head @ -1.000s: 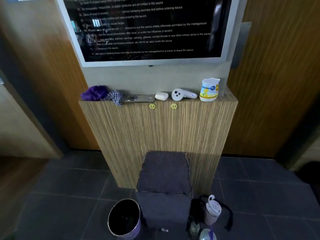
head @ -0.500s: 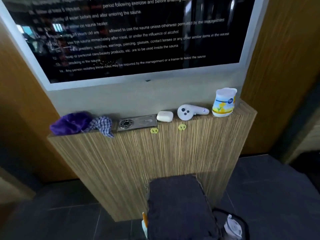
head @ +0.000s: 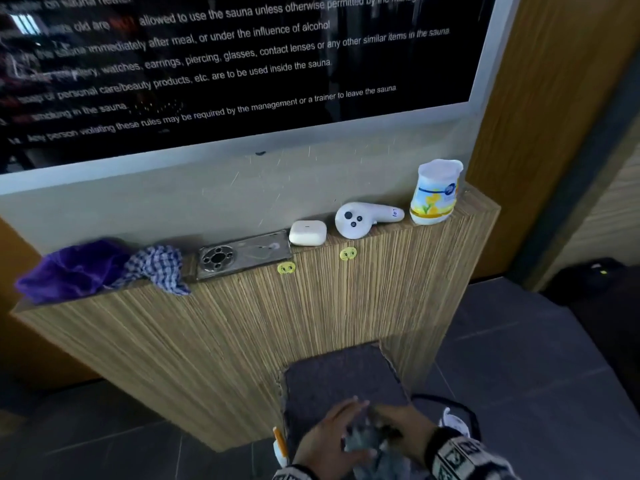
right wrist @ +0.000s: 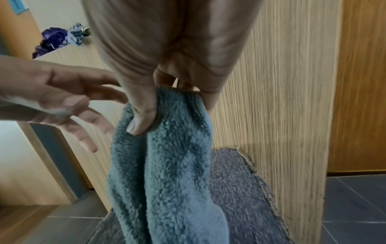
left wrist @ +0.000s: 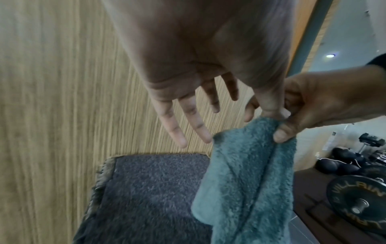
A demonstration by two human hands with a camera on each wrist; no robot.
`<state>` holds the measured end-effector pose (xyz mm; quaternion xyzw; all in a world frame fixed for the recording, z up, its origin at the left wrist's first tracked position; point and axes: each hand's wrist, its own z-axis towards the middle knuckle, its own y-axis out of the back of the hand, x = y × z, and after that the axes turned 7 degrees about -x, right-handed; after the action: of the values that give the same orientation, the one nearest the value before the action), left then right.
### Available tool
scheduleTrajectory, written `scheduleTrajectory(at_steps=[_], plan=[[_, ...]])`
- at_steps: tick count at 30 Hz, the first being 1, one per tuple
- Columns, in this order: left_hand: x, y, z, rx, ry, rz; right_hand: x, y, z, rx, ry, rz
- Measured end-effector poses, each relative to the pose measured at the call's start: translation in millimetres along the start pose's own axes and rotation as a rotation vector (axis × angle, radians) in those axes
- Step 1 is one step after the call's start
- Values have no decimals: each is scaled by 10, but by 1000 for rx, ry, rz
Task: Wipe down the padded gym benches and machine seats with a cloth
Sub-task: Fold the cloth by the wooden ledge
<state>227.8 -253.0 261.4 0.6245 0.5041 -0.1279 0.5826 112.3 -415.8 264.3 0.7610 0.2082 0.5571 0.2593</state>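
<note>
Both hands have come into the head view since 0.5 s ago, w/ a cloth; camera is nearer the ledge. 1 teal cloth (right wrist: 165, 165), fluffy terry, hangs above the grey carpeted block (left wrist: 150, 194). Right hand (right wrist: 167, 69) pinches its top edge, thumb vs curled fingers. Left hand (left wrist: 188, 69) is just beside, fingers straight and spread, released. On the striped wood ledge (head: 381, 282) above the block: 2 crumpled cloths, 1 purple (head: 72, 270), 1 checked (head: 157, 268); 1 white remote (head: 363, 218).

Both hands (head: 367, 441) bunch cloth (head: 363, 445) over stool (head: 332, 382)
</note>
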Motion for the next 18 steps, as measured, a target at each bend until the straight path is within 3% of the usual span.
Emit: scheduleTrajectory(at_steps=[3, 6, 10, 12, 15, 18], plan=[[-72, 83, 144, -11, 45, 111, -112, 36, 132, -27, -113, 44], [-25, 83, 271, -84, 118, 138, -182, 135, 234, -27, -23, 8], [51, 95, 365, -84, 84, 388, -242, 223, 340, -85, 35, -54], [69, 88, 396, -87, 51, 376, -265, 265, 388, -102, 9, -48], [108, 78, 458, -89, 81, 355, -339, 293, 532, -119, 105, -108], [129, 101, 508, -60, 68, 321, -336, 333, 607, -1, 70, -146]])
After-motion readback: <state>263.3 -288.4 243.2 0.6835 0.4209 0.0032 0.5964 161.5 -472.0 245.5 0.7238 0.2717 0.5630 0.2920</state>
